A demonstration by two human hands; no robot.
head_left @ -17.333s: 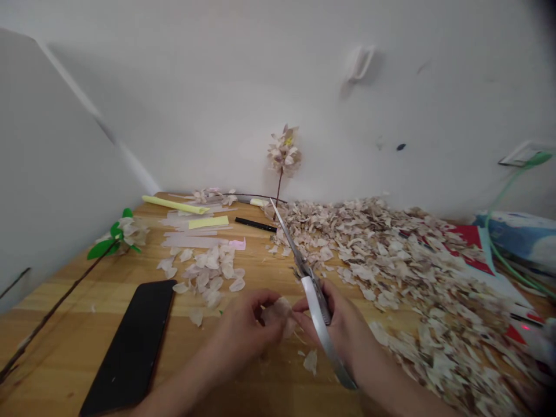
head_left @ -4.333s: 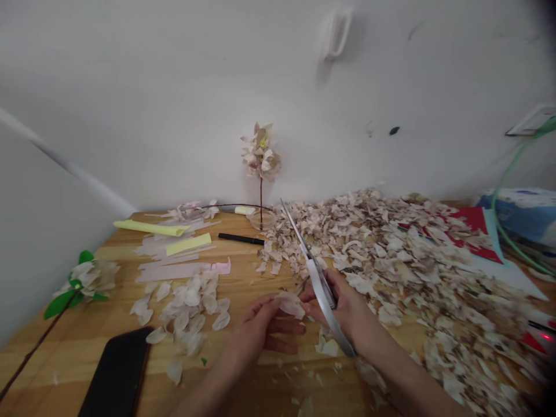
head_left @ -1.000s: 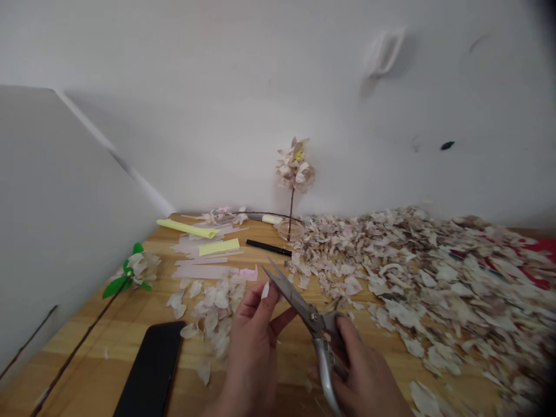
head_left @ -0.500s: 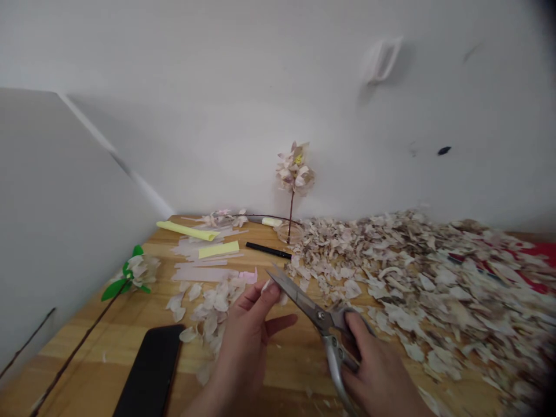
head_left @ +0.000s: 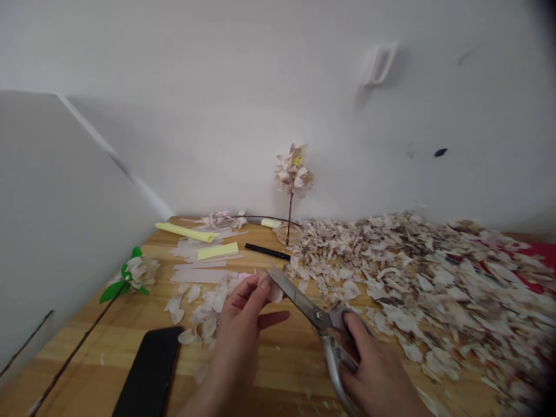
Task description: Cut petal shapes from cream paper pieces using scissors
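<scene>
- Slanting across the left edge of the surface [head_left: 295, 362], a brown stem carries a white flower with green leaves [head_left: 141, 272].
- Just right of it, a black phone [head_left: 150, 370] lies at the front edge, untouched.
- Toward the back left corner lie a yellow paper roll [head_left: 186, 233] and pale strips [head_left: 197, 274], well apart from the hands.
- Between the strips and the front edge, loose petals [head_left: 206, 310] lie beside the left hand [head_left: 243, 324], partly hidden by it.
- Above the middle of the surface, the left hand is clamped on a pale petal [head_left: 275, 293], whose free part shows just right of the fingertips.
- By the middle of the back edge, a flower on a stem [head_left: 295, 171] stands upright.
- The scissors [head_left: 319, 317] point at the petal, tips slightly parted; whether they touch it, I cannot tell.
- The right hand [head_left: 377, 365] is closed around the handles, apart from the left. A few seconds ago its fingertips were at a petal and the blades were together; now it works the tool, so handling has probably given way to trimming.
- Beyond, a petal heap [head_left: 403, 260] spreads from the back edge along the right side.
</scene>
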